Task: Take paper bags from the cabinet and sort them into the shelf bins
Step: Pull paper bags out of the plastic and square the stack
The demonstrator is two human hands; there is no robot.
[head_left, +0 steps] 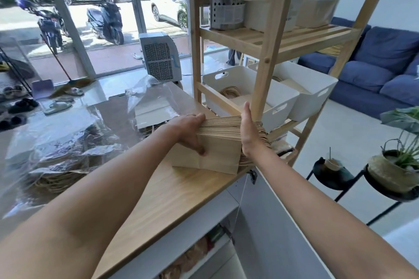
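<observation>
A thick stack of flat brown paper bags [217, 142] with twisted paper handles stands on edge on the wooden cabinet top [172, 190], close to its right edge. My left hand [190, 133] clamps the stack's left side, fingers over the top edge and thumb on the front face. My right hand [249, 131] presses flat against the stack's right side, where the handles stick out. Just behind stands the wooden shelf [267, 56] with two white bins: the nearer bin [278, 97] holds bags with handles, and the right bin [317, 95] also holds paper.
More bagged bundles in clear plastic wrap [74, 149] lie on the left of the cabinet top, with a flat pile [154, 111] behind the stack. The open cabinet below [192, 258] shows more bags. Plant stands [392, 172] and a blue sofa [374, 68] are to the right.
</observation>
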